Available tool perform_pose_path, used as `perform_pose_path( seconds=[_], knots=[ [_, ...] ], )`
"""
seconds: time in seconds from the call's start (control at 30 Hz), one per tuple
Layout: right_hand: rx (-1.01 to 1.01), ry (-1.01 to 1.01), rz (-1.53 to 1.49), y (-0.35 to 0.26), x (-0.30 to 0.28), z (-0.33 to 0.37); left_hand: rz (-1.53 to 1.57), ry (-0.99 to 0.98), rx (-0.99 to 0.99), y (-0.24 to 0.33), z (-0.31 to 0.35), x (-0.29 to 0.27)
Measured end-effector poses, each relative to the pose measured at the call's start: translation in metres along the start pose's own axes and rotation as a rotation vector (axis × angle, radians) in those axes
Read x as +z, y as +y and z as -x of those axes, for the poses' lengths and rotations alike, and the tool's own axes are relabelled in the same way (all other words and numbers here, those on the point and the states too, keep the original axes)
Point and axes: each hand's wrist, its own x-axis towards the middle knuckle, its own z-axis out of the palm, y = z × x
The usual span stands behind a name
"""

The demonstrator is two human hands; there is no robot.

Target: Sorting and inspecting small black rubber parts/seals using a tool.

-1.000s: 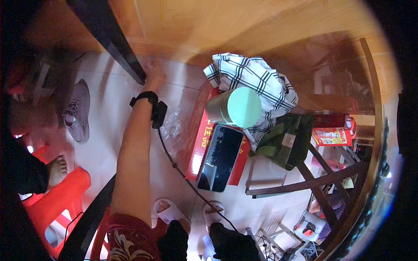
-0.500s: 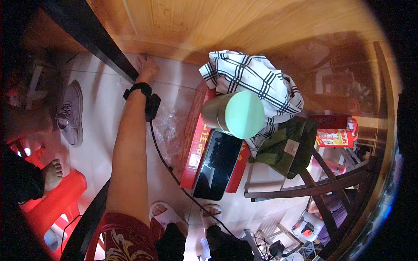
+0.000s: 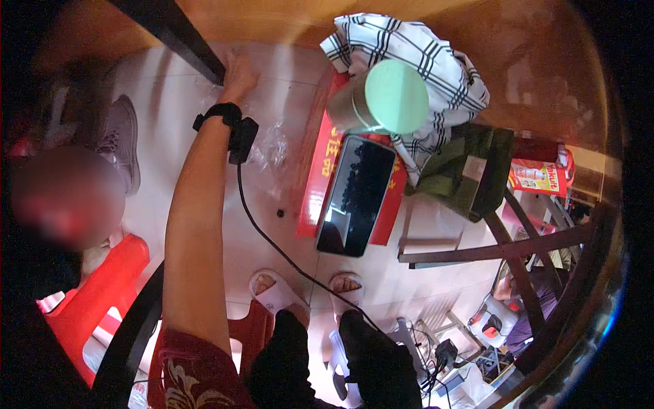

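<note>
My left arm, in a maroon sleeve, reaches up from the lower left with a black strapped device on its wrist. My left hand is low over the pale floor, beside a dark post. Its fingers are blurred and partly hidden, so what they hold, if anything, does not show. My right hand is out of view. To the right, a metallic canister with a mint-green lid stands by a black phone lying on a red box. Behind the canister is a bunched black-and-white checked cloth.
A dark green pouch lies right of the phone, above dark wooden bars. Crumpled clear plastic is on the floor. A black cable trails from my wrist. At left are a blurred person, a grey shoe and a red stool.
The view has shifted, so the canister, phone and cloth appear higher. My left hand stays beside the dark post. The cable has moved off a small dark spot on the floor.
</note>
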Motion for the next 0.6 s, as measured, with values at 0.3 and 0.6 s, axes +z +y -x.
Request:
perform_pose_path(
  seconds=[0.3,0.6],
  knots=[
    [-0.024,-0.03,0.344,0.126,-0.048,0.006,0.13,-0.094,-0.003,0.065,0.054,-0.079],
    [-0.255,-0.155,0.464,0.4,-0.261,-0.077,0.216,-0.056,-0.385,0.048,0.129,-0.112]
  ],
)
